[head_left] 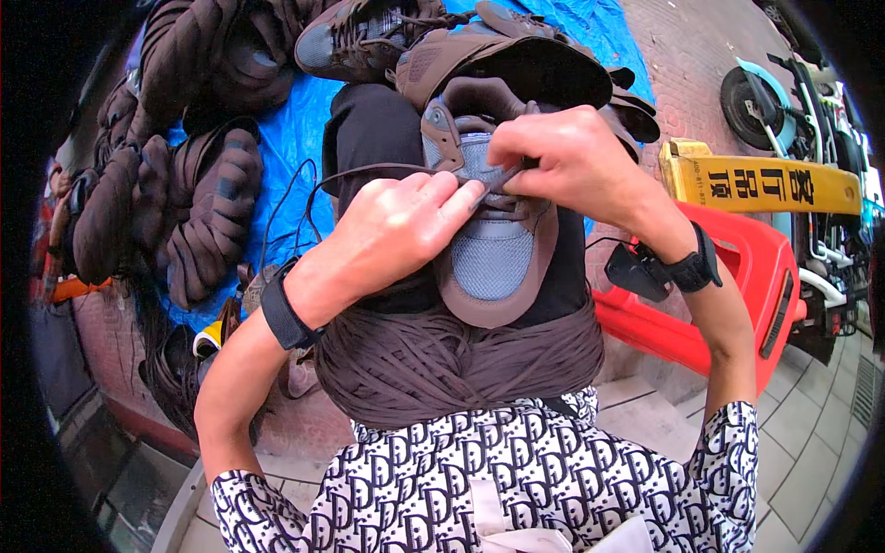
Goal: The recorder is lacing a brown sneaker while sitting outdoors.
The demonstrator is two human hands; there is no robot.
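A grey-brown sneaker (491,261) with a blue-grey mesh toe rests on my lap, its toe toward me. Both hands meet over its tongue. My left hand (410,217) pinches a dark shoelace (383,167) at the left row of eyelets, and a loose length of it trails off to the left. From the right, my right hand (567,166) pinches the lace over the middle of the tongue. The lace crosses the lower part of the shoe; its exact path between my fingertips is hidden. A thick bundle of brown laces (461,364) lies across my thighs.
Several more brown sneakers (369,39) lie beyond my knees on a blue tarp (291,138). Coiled brown shoe parts (207,207) are heaped at the left. A red plastic stool (737,304) and a yellow sign board (761,180) stand at the right, with parked bikes (751,103) behind.
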